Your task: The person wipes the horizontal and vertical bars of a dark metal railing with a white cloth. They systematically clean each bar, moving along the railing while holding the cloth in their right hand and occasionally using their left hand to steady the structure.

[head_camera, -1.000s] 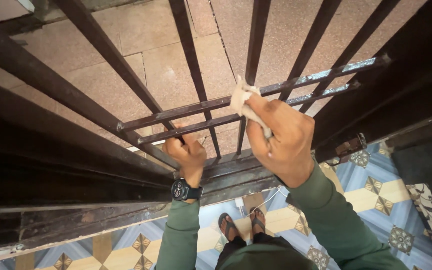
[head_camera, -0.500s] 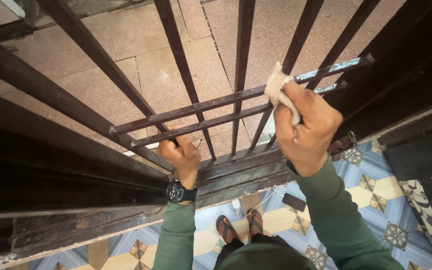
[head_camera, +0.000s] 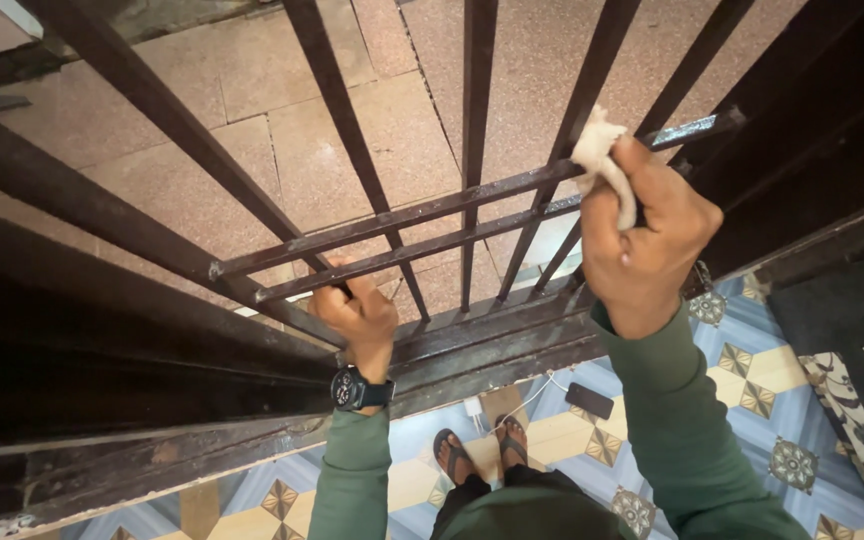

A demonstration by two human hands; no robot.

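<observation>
One right hand [head_camera: 647, 245] presses pale cloth [head_camera: 604, 160] on crossbar [head_camera: 402, 212].

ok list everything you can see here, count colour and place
dark metal barred gate: one, dark brown, across the upper view
flat cross rails: two, dark and scuffed, across the bars at mid view
crumpled cloth rag: one, off-white, pressed on the upper rail at right
reddish stone paving: beyond the gate
patterned floor tiles: blue and yellow, at the bottom
flat phone: one, black, on the tiles
sandals: two, dark, on the feet
wristwatch: one, black, left wrist
sleeves: two, green
left hand: gripping a bar
right hand: holding the rag
</observation>
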